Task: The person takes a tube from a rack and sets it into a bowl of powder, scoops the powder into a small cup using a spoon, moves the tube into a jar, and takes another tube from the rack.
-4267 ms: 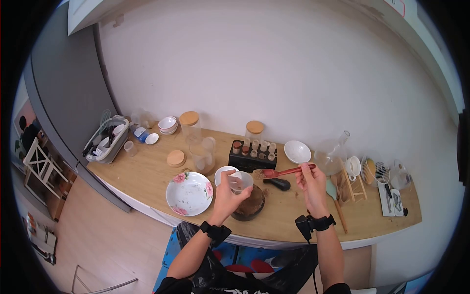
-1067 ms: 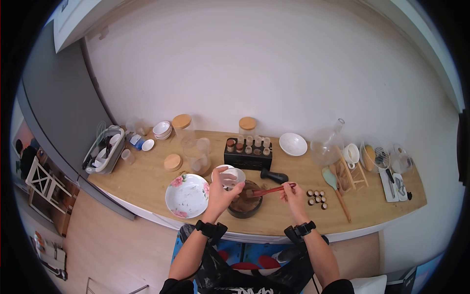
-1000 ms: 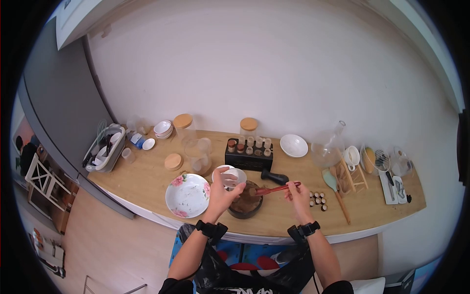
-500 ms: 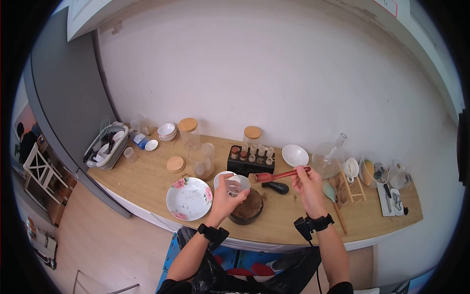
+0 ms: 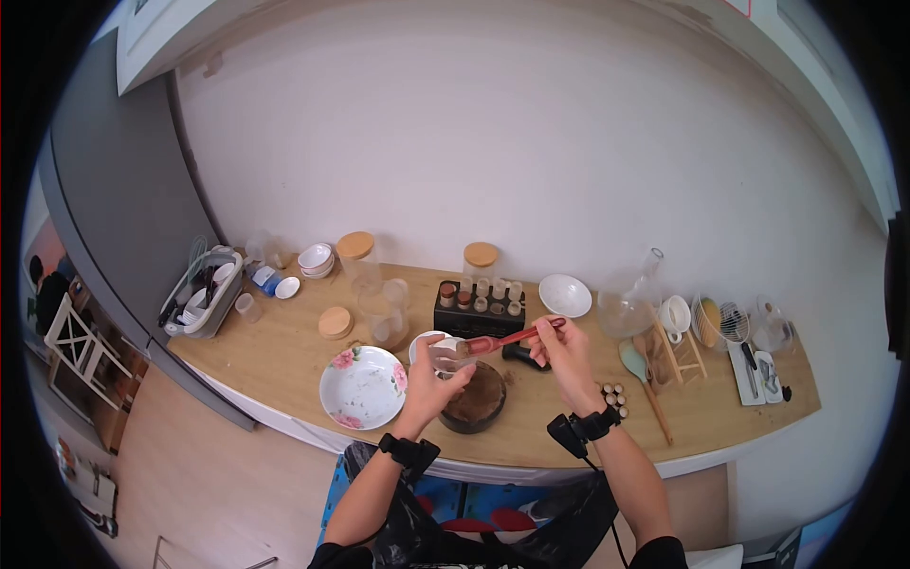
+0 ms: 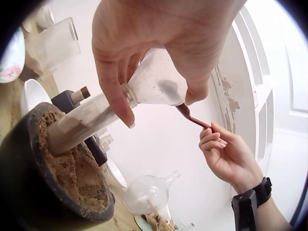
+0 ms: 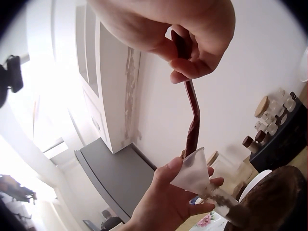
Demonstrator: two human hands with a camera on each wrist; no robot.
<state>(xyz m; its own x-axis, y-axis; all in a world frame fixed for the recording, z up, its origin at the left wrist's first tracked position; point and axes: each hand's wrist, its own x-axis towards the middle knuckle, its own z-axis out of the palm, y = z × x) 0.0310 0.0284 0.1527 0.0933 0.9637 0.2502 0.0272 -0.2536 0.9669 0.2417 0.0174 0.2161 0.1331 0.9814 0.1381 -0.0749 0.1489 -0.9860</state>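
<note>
My left hand (image 5: 431, 389) holds a clear funnel (image 6: 161, 79) between thumb and fingers, with the funnel's neck in the mouth of a clear tube (image 6: 79, 125). The tube leans over a dark mortar (image 6: 29, 168), its lower end at the brown powder (image 6: 86, 183) inside, and some powder shows within the tube. My right hand (image 5: 566, 360) pinches the handle of a dark red scoop (image 7: 192, 120). The scoop's head, carrying brown powder, is at the funnel's wide rim in the right wrist view. A black pestle (image 5: 521, 356) lies behind the mortar, partly hidden by my right hand.
A flowered plate (image 5: 363, 389) lies left of the mortar, and a small white bowl (image 5: 419, 349) is behind my left hand. A black rack (image 5: 474, 321) of vials stands behind. Small bottle caps (image 5: 614, 396) and a green spatula (image 5: 633, 360) lie to the right.
The scoop has risen from the mortar with powder and moved left to the funnel's rim. My left hand keeps its grip on the funnel. The head view has shifted a little.
</note>
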